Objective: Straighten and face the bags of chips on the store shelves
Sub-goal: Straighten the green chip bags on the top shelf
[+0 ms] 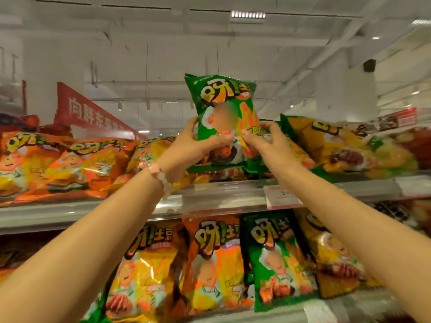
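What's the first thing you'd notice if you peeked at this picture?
A bright green chip bag held upright above the top shelf, in the middle, with the left hand and right hand gripping its lower part. Slumped orange bags lie to its left, and more bags stand on the shelf below.

above top shelf (pixel 210 201): we are seeing open air | orange bags (pixel 70 164) left, yellow bags (pixel 345 148) right crowding it

White ceiling (pixel 163 31) with strip light (pixel 248 14); red banner (pixel 91 110) hangs left.
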`<move>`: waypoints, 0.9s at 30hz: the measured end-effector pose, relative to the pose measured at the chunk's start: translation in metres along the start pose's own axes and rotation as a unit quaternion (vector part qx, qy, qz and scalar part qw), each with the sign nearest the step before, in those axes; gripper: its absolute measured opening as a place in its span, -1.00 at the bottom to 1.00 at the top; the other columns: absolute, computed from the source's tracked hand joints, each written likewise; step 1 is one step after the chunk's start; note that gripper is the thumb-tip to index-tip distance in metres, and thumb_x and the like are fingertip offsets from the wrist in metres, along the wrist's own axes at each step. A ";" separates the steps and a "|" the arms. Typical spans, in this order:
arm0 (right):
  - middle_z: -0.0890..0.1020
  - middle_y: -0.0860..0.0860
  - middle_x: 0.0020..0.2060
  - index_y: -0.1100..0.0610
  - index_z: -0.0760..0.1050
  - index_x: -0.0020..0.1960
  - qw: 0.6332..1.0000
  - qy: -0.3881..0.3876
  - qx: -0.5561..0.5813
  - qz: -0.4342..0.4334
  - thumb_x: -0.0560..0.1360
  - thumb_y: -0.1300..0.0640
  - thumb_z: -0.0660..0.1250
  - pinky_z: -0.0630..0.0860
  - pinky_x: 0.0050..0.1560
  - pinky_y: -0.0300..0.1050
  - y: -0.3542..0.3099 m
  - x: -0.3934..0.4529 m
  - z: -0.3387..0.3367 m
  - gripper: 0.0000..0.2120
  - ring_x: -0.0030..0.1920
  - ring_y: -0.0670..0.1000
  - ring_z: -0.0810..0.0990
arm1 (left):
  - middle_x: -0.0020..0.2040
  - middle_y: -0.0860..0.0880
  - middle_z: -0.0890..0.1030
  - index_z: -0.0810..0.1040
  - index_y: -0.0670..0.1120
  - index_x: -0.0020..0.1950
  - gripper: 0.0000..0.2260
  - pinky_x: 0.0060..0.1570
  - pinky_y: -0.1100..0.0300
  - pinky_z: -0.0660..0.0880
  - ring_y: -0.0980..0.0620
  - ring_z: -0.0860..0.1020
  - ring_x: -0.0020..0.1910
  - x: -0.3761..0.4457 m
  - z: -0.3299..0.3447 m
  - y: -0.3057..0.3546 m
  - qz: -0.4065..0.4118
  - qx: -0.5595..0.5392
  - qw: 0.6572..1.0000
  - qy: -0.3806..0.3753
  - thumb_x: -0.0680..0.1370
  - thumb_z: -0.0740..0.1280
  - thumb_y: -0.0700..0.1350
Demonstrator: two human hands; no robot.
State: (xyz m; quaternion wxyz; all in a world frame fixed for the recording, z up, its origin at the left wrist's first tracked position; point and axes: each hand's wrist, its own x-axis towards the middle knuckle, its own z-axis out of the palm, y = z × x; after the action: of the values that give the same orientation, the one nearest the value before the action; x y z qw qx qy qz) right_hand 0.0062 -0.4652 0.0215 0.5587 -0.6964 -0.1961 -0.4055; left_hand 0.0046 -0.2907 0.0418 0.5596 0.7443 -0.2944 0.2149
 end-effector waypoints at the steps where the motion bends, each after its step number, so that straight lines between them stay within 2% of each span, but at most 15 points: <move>1: 0.57 -0.01 0.09 -0.03 0.28 0.19 1.000 -0.002 -0.009 0.001 0.47 -0.09 0.37 0.49 -0.18 -0.38 0.005 0.002 -0.009 -0.61 0.00 -0.08 0.59 | 0.27 0.05 0.50 0.19 0.10 0.49 -0.08 -0.09 0.29 0.49 0.15 0.55 0.09 0.002 0.009 0.000 0.003 -0.003 1.000 -0.003 0.20 0.51 0.17; 4: 0.58 0.00 0.15 -0.02 0.29 0.26 0.999 -0.032 -0.021 0.012 0.44 -0.15 0.38 0.55 0.09 -0.11 0.019 0.006 -0.034 -0.51 0.10 -0.03 0.59 | 0.19 0.10 0.55 0.24 0.11 0.45 -0.19 -0.15 0.35 0.52 0.19 0.57 0.04 0.007 0.032 -0.003 0.007 -0.012 1.000 -0.008 0.27 0.52 0.12; 6: 0.58 0.01 0.17 0.01 0.28 0.32 0.998 -0.051 -0.030 0.019 0.42 -0.18 0.38 0.53 0.19 0.00 0.024 0.009 -0.049 -0.42 0.12 -0.01 0.58 | 0.18 0.08 0.57 0.25 0.12 0.46 -0.14 -0.02 0.26 0.55 0.14 0.59 0.06 0.011 0.045 -0.005 -0.001 -0.012 1.000 -0.005 0.25 0.55 0.15; 8: 0.56 0.01 0.19 0.02 0.27 0.35 0.996 -0.076 -0.045 0.023 0.43 -0.21 0.36 0.52 0.18 -0.01 0.025 0.011 -0.064 -0.39 0.14 -0.01 0.57 | 0.15 0.07 0.57 0.24 0.12 0.47 -0.15 0.01 0.23 0.53 0.12 0.59 0.05 0.011 0.056 -0.003 -0.014 -0.011 1.000 0.003 0.26 0.55 0.14; 10: 0.53 -0.03 0.21 0.02 0.27 0.37 0.991 -0.114 -0.063 0.025 0.49 -0.21 0.28 0.48 0.08 -0.19 0.024 0.013 -0.078 -0.45 0.16 -0.06 0.52 | 0.12 0.09 0.56 0.24 0.09 0.47 -0.28 -0.18 0.35 0.49 0.18 0.57 -0.01 0.011 0.067 -0.001 -0.020 -0.021 0.999 0.018 0.38 0.49 0.04; 12: 0.50 -0.04 0.21 0.03 0.27 0.41 0.987 -0.130 -0.098 0.016 0.56 -0.17 0.18 0.44 0.08 -0.20 0.025 0.016 -0.094 -0.50 0.18 -0.08 0.47 | 0.07 0.13 0.53 0.24 0.08 0.46 -0.35 -0.34 0.45 0.43 0.25 0.51 -0.11 0.011 0.077 -0.002 -0.023 -0.025 0.999 0.042 0.44 0.44 -0.02; 14: 0.46 0.02 0.30 0.05 0.27 0.43 0.982 -0.091 -0.164 -0.034 0.58 -0.13 0.16 0.41 0.23 -0.09 0.035 0.024 -0.115 -0.52 0.28 0.00 0.44 | -0.06 0.19 0.47 0.21 0.08 0.48 -0.37 -0.38 0.47 0.39 0.28 0.46 -0.16 0.009 0.084 -0.002 -0.026 -0.024 0.998 0.055 0.47 0.41 -0.04; 15: 0.44 0.03 0.33 0.06 0.28 0.43 0.973 -0.058 -0.214 -0.064 0.58 -0.10 0.19 0.37 0.27 -0.09 0.042 0.030 -0.127 -0.53 0.32 0.03 0.41 | -0.05 0.17 0.48 0.22 0.06 0.48 -0.36 -0.32 0.44 0.40 0.26 0.48 -0.13 0.009 0.085 -0.003 -0.032 -0.027 0.998 0.057 0.46 0.42 -0.03; 17: 0.41 0.06 0.36 0.07 0.29 0.42 0.941 0.005 -0.327 -0.092 0.54 -0.07 0.26 0.32 0.34 0.01 0.057 0.040 -0.149 -0.50 0.37 0.08 0.36 | 0.10 0.07 0.56 0.28 0.04 0.47 -0.29 -0.14 0.33 0.44 0.16 0.54 0.00 0.011 0.087 -0.005 -0.035 -0.027 0.998 0.051 0.38 0.48 0.05; 19: 0.31 0.10 0.43 0.03 0.23 0.46 0.902 0.039 -0.424 -0.065 0.50 -0.09 0.29 0.26 0.39 0.16 0.070 0.047 -0.166 -0.42 0.43 0.14 0.26 | 0.21 0.00 0.56 0.30 0.07 0.46 -0.14 0.07 0.17 0.46 0.05 0.55 0.13 0.011 0.086 -0.007 -0.036 -0.029 0.998 0.048 0.22 0.55 0.16; 21: 0.13 0.12 0.51 -0.02 0.13 0.50 0.883 0.048 -0.468 -0.014 0.44 -0.24 0.31 0.17 0.43 0.25 0.078 0.049 -0.178 -0.26 0.50 0.17 0.11 | 0.22 -0.02 0.56 0.31 0.09 0.44 -0.13 0.14 0.09 0.46 0.01 0.55 0.16 0.012 0.086 -0.010 -0.038 -0.035 0.997 0.050 0.18 0.54 0.18; 24: -0.09 0.10 0.55 -0.07 -0.09 0.54 0.890 0.010 -0.448 0.084 0.29 -0.43 0.34 0.09 0.42 0.35 0.083 0.051 -0.188 0.03 0.53 0.20 -0.06 | 0.19 0.00 0.56 0.31 0.08 0.44 -0.20 -0.02 0.19 0.46 0.04 0.55 0.11 0.011 0.089 -0.010 -0.028 -0.048 0.997 0.049 0.25 0.50 0.12; 27: -0.11 0.11 0.55 -0.10 -0.22 0.54 0.875 -0.038 -0.463 0.138 0.23 -0.46 0.35 0.12 0.41 0.36 0.085 0.056 -0.192 0.14 0.53 0.23 -0.06 | 0.17 0.02 0.58 0.33 0.07 0.43 -0.26 -0.04 0.21 0.46 0.06 0.57 0.09 0.010 0.092 -0.009 -0.017 -0.059 0.997 0.053 0.28 0.47 0.06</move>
State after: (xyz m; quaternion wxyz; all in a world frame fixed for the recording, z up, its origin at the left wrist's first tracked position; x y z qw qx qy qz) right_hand 0.0346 -0.6804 0.0217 0.2145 -0.9101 0.0913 -0.3424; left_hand 0.0170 -0.3790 0.0165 0.6213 0.7021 -0.2639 0.2268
